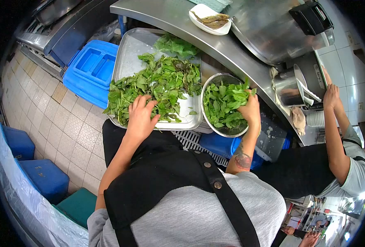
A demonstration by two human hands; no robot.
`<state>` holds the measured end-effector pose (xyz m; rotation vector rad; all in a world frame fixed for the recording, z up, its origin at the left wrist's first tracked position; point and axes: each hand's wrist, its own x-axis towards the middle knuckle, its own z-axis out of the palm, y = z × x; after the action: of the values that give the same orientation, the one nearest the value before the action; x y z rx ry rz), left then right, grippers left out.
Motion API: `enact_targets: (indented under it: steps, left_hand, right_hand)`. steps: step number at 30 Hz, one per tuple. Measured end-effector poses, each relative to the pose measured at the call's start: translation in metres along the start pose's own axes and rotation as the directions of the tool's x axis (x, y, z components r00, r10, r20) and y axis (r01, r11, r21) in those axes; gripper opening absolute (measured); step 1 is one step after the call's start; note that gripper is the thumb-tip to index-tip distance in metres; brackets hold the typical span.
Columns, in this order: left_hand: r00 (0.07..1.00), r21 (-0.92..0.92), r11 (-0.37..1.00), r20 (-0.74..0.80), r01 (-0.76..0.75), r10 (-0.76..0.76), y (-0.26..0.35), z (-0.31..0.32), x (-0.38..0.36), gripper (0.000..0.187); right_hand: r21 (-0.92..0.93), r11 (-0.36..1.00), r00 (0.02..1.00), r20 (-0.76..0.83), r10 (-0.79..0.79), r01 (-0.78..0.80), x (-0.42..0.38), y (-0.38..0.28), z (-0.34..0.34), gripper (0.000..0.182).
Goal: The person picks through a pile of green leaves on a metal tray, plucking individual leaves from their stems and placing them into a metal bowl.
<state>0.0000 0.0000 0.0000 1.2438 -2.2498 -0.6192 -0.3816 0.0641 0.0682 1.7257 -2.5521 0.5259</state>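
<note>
Loose leafy greens cover much of a metal tray in front of me. On the near left edge of that pile rests my left hand, its fingers apart and touching the leaves. A round metal bowl stands against the tray's right side, with more green leaves in it. My right hand is at the bowl's right rim, its fingers closed on a bunch of leaves; the fingertips are partly hidden by foliage. At the tray's far end lies a clump of greens in a clear plastic bag.
A steel counter runs behind the tray, holding a white dish, a large pot and a smaller metal pot. Left of the tray is a blue lid. A co-worker's arms reach in at right.
</note>
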Motion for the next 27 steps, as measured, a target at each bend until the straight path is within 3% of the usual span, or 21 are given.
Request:
enact_targets:
  steps: [3,5,11,14,21,27]
  left_hand:
    - [1.000,0.059,0.998,0.015,-0.011,0.010,-0.003,-0.006,0.003,0.043]
    - [0.999,0.088,0.996,0.037,0.006,-0.010,0.001,-0.005,0.001,0.044]
    - [0.997,0.121,0.992,0.079,-0.018,0.009,-0.002,0.000,-0.003,0.046]
    - [0.993,0.136,0.990,0.120,-0.025,0.009,-0.003,0.000,-0.004,0.047]
    - [0.990,0.166,0.985,0.140,-0.035,0.012,0.000,0.005,-0.005,0.046]
    - [0.986,0.191,0.980,0.165,-0.053,0.022,0.004,0.007,-0.007,0.048]
  right_hand:
    - [0.070,0.995,0.997,-0.055,-0.062,0.066,-0.002,-0.002,-0.012,0.059]
    - [0.153,0.988,0.999,-0.043,-0.026,0.033,-0.006,-0.008,-0.025,0.060]
    - [0.152,0.977,0.989,-0.011,0.150,-0.147,-0.008,-0.028,-0.034,0.065]
    - [0.063,0.993,0.991,-0.075,0.108,-0.104,-0.008,-0.018,-0.033,0.060]
    - [0.141,0.986,0.939,-0.319,0.129,-0.087,-0.005,-0.037,-0.041,0.034]
    - [0.356,0.927,0.899,-0.435,0.049,0.121,0.003,-0.078,-0.018,0.025]
